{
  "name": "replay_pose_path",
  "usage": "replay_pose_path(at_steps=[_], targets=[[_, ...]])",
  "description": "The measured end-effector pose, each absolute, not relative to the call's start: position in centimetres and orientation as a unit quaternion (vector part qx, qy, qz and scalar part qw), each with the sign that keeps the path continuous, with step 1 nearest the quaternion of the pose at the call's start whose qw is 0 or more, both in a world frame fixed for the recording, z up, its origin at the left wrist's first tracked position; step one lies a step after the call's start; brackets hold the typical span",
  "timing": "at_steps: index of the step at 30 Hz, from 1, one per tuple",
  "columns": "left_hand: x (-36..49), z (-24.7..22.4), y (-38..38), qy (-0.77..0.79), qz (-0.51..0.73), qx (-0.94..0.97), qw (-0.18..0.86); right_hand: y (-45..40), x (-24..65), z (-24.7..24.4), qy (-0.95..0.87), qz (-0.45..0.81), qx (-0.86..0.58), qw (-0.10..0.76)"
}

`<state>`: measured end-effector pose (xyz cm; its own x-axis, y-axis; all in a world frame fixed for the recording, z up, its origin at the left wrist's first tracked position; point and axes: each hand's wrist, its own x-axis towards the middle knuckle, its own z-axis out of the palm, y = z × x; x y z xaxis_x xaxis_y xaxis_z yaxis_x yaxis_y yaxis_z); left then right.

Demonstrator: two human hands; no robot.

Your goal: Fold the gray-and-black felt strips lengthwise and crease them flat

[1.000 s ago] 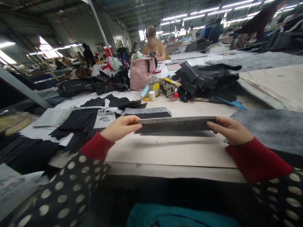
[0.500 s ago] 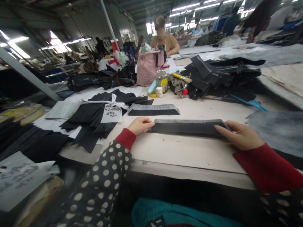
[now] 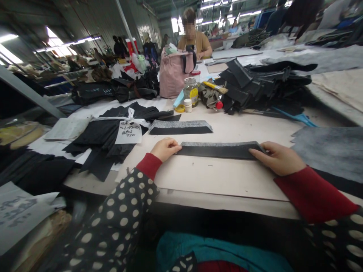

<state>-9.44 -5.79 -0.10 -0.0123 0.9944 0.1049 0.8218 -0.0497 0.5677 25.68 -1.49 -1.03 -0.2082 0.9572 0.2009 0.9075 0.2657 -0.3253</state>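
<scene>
A long black fabric strip [image 3: 217, 150] with a grey upper edge stretches between my two hands, just above the pale board. My left hand [image 3: 166, 149] pinches its left end between thumb and fingers. At the other end my right hand [image 3: 279, 156] grips the strip, thumb on the near face and fingers behind. Beyond it on the board [image 3: 210, 177] lies a similar stack of strips [image 3: 181, 127], black in front and grey felt-like behind. Whether I hold one layer or several I cannot tell.
Left of my hands sits a tied bundle of black pieces [image 3: 99, 132] with a handwritten tag [image 3: 128, 133]. Behind are a glass jar [image 3: 191, 90], a white bottle [image 3: 188, 105], a brush [image 3: 215, 87], a pink bag [image 3: 174, 73] and dark fabric piles [image 3: 261, 85]. A co-worker [image 3: 198, 41] is across the table.
The strip sits slightly lower and flatter, and more of its grey edge shows. Both hands keep their hold on its ends. The whole view has shifted a little.
</scene>
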Motion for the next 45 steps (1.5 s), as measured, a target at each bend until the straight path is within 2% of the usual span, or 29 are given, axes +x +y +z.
replay_pose_path(at_steps=[3,9,22,31,36,41,45], targets=[[-9.4,-0.3,-5.8,0.666,0.246,0.687,0.154,-1.6,25.5,-0.6,-0.776,0.113,-0.603,0.150],[-9.2,-0.3,-6.1,0.664,0.241,0.698,0.117,-1.6,25.4,-0.5,-0.769,0.111,-0.613,0.146],[-8.7,-0.2,-6.4,0.636,0.217,0.739,0.046,-1.8,24.6,-0.2,-0.806,0.009,-0.573,0.150],[-8.9,0.0,-5.9,0.596,0.209,0.767,0.110,-2.0,24.8,-0.3,-0.819,-0.004,-0.552,0.154],[-9.0,0.0,-5.8,0.576,0.199,0.786,0.105,-2.1,24.7,-0.3,-0.827,-0.011,-0.542,0.147],[-10.0,0.8,-5.2,0.551,0.136,0.819,0.089,-1.8,24.8,-0.5,-0.845,-0.011,-0.516,0.142],[-10.1,1.9,-5.1,0.541,0.058,0.836,0.064,-1.9,25.2,-0.5,-0.823,-0.052,-0.535,0.183]])
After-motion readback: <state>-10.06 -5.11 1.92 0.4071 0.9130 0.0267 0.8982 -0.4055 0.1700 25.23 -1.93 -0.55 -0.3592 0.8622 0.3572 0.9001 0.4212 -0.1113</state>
